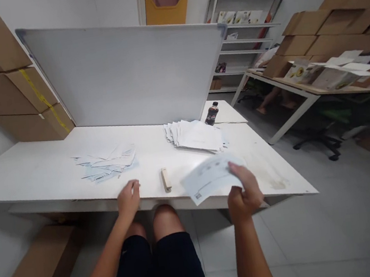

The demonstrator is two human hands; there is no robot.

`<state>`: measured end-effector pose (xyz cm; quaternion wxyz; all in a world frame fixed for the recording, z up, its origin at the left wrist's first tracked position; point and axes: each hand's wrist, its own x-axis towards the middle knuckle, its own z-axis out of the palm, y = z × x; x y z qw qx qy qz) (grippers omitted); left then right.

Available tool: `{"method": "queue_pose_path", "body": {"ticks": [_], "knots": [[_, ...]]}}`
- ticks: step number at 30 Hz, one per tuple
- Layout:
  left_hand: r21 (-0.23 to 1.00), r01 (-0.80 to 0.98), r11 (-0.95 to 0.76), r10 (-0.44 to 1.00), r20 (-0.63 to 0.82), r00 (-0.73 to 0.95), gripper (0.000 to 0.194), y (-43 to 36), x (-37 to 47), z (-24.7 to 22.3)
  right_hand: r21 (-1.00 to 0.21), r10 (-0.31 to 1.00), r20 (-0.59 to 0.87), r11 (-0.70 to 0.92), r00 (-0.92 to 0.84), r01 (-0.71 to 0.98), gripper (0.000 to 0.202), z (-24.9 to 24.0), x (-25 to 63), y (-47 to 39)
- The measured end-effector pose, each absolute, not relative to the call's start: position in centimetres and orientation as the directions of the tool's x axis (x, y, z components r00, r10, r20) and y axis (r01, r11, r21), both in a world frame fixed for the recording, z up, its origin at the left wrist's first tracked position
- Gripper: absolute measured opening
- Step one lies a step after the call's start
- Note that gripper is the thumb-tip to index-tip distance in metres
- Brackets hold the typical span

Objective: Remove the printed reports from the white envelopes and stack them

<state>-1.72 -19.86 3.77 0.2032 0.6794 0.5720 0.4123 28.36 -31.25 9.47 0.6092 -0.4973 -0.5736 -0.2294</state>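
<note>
My right hand [247,189] grips a printed sheet of paper [211,178] by its right side, above the front edge of the white table. The sheet is tilted and slightly blurred. At the table's front edge, my left hand [129,199] has its fingers curled together; whatever they may hold is too small or hidden. Between the hands a beige stapler [166,179] lies on the tabletop. Beyond my left hand is a loose spread of printed papers [108,164]. A thicker, fanned stack of papers [198,135] lies behind the held sheet.
A whiteboard [127,73] stands along the back of the table [55,175]. Cardboard boxes [27,92] are piled at the left. A dark bottle [212,113] stands at the back right. Another table [287,80] with boxes is farther right, with a person's legs below it.
</note>
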Motion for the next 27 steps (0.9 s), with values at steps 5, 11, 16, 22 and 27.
{"method": "queue_pose_path", "body": {"ticks": [5, 11, 16, 22, 27], "knots": [[0.393, 0.783, -0.482, 0.842, 0.455, 0.29, 0.042, -13.1, -0.3, 1.8, -0.281, 0.082, 0.959, 0.17, 0.271, 0.944, 0.042, 9.3, 32.1, -20.9], [0.291, 0.865, -0.41, 0.854, 0.454, 0.252, 0.042, -12.8, -0.4, -0.4, -0.311, 0.718, 0.641, -0.081, 0.272, 0.947, 0.044, 3.9, 35.9, -10.4], [0.258, 0.871, -0.419, 0.865, 0.406, 0.296, 0.038, -12.4, -0.7, -0.7, -0.269, 0.892, 0.361, -0.179, 0.272, 0.946, 0.056, 0.4, 35.9, -10.0], [0.25, 0.866, -0.434, 0.871, 0.361, 0.333, 0.041, -12.2, -0.6, 0.2, -0.235, 0.925, 0.326, -0.121, 0.195, 0.964, 0.055, 0.0, 32.9, -14.1], [0.247, 0.915, -0.319, 0.896, 0.392, 0.206, 0.052, -7.1, -4.5, 3.7, -0.315, 0.938, 0.105, -0.284, 0.33, 0.906, 0.065, -1.0, 30.3, -18.5]]}}
